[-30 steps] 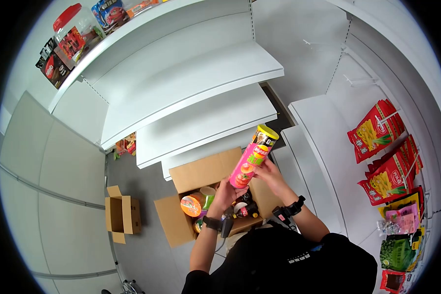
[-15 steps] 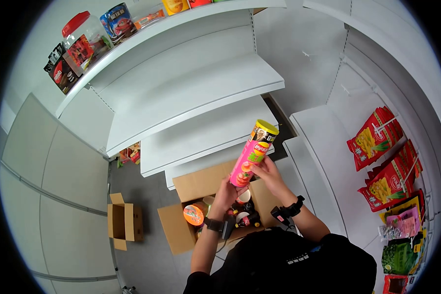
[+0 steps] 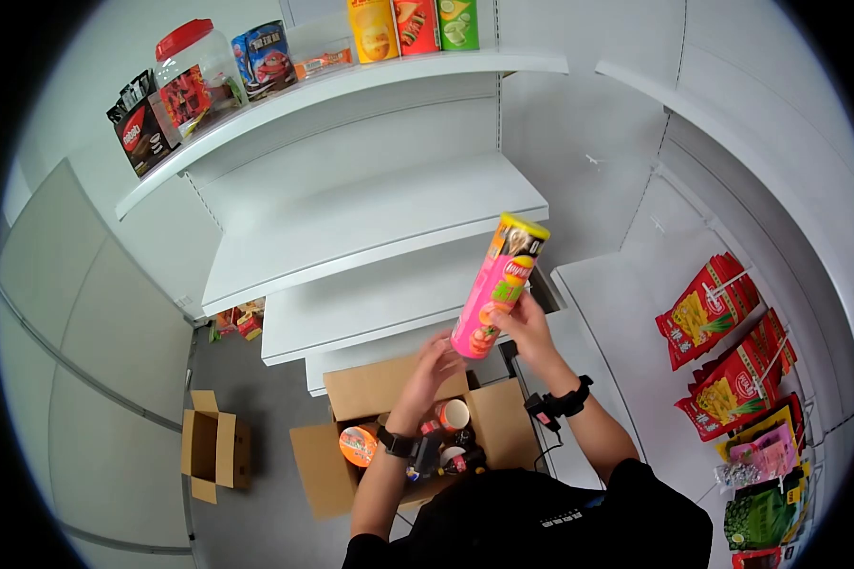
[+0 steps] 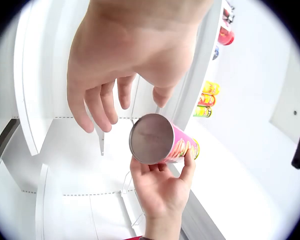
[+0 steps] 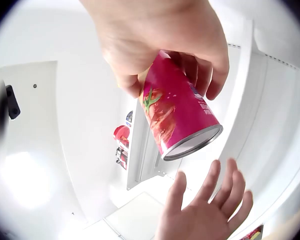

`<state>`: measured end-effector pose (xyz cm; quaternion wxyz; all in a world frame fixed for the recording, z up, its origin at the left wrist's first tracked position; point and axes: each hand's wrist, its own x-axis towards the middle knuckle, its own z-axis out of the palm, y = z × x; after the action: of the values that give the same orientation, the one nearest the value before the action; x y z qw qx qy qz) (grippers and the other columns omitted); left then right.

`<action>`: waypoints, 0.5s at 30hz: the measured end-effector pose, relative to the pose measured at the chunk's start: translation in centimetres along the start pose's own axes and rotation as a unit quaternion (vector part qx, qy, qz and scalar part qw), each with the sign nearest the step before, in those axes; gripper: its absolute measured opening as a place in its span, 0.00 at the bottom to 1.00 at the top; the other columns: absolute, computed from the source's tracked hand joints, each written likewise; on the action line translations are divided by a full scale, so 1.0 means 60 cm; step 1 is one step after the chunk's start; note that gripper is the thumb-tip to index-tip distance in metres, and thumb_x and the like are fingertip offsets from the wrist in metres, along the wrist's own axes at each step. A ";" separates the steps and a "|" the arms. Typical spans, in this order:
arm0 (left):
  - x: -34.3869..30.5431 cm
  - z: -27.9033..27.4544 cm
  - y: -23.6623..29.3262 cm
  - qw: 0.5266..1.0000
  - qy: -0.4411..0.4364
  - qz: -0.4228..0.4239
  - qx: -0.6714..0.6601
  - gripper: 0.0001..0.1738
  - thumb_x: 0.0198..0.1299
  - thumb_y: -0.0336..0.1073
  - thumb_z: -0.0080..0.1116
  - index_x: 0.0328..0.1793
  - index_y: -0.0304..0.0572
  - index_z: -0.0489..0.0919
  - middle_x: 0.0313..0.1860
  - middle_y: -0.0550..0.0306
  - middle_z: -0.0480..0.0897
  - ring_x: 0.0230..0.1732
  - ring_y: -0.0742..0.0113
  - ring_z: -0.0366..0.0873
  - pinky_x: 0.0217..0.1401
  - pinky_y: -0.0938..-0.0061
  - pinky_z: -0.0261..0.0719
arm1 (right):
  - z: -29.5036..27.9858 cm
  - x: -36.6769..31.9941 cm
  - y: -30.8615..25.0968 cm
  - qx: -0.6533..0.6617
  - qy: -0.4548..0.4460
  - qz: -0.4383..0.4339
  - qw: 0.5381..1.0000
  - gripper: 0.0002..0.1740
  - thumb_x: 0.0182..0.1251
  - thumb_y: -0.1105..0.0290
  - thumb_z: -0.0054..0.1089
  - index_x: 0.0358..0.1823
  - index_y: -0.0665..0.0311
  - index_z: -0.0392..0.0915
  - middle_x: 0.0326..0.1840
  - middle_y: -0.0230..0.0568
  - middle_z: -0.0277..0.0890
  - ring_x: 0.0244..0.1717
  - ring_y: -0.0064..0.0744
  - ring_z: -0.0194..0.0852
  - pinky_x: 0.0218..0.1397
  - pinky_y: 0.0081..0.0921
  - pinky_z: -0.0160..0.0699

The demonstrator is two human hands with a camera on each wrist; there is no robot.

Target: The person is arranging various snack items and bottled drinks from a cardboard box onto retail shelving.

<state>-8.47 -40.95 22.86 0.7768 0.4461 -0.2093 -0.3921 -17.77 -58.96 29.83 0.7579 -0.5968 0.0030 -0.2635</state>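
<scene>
A pink chip canister (image 3: 492, 289) with a yellow lid is held tilted in front of the shelves in the head view. My right hand (image 3: 530, 334) grips it around its lower half, thumb across the front. Just off its base, my left hand (image 3: 431, 368) has its fingers spread and holds nothing. The left wrist view shows the canister's round metal bottom (image 4: 151, 139) facing the left hand (image 4: 132, 55), with a gap between. From the right wrist, the left hand's open palm (image 5: 205, 215) appears below the canister's metal rim.
An open cardboard box (image 3: 380, 387) below holds cups and dark bottles. A smaller carton (image 3: 216, 446) stands on the floor at left. White shelves (image 3: 380, 223) rise ahead; above, canisters, a jar (image 3: 197, 81) and pouches line the top shelf. Red snack bags (image 3: 707, 308) hang at right.
My left hand has let go of the canister's base and moved left, fingers opening. The right hand alone keeps hold of it. The head view has tilted up, showing more of the top shelf.
</scene>
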 end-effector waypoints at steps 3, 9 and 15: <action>-0.010 0.003 0.038 0.992 0.057 0.072 0.086 0.21 0.68 0.44 0.50 0.61 0.41 0.70 0.56 0.54 0.77 0.55 0.66 0.76 0.59 0.67 0.73 | -0.010 0.042 -0.059 -0.026 0.003 -0.045 0.999 0.27 0.62 0.71 0.63 0.60 0.68 0.64 0.53 0.38 0.73 0.54 0.24 0.71 0.60 0.27 0.71; -0.027 -0.010 0.082 0.943 0.117 0.221 0.222 0.13 0.65 0.34 0.56 0.53 0.38 0.77 0.50 0.59 0.79 0.51 0.71 0.75 0.54 0.75 0.72 | -0.020 0.109 -0.166 -0.100 -0.009 -0.109 0.989 0.27 0.62 0.70 0.64 0.60 0.68 0.64 0.52 0.39 0.74 0.53 0.25 0.73 0.58 0.27 0.73; -0.051 -0.015 0.102 0.903 0.153 0.280 0.289 0.10 0.63 0.33 0.57 0.49 0.40 0.78 0.51 0.58 0.77 0.54 0.67 0.74 0.53 0.72 0.73 | -0.004 0.160 -0.245 -0.194 -0.002 -0.173 0.966 0.30 0.60 0.64 0.67 0.60 0.69 0.65 0.51 0.39 0.75 0.52 0.26 0.73 0.56 0.28 0.73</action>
<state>-7.14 -36.22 27.69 0.7142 0.6284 -0.3081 -0.0080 -15.39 -65.23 46.07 0.5709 -0.7243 -0.0509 -0.3832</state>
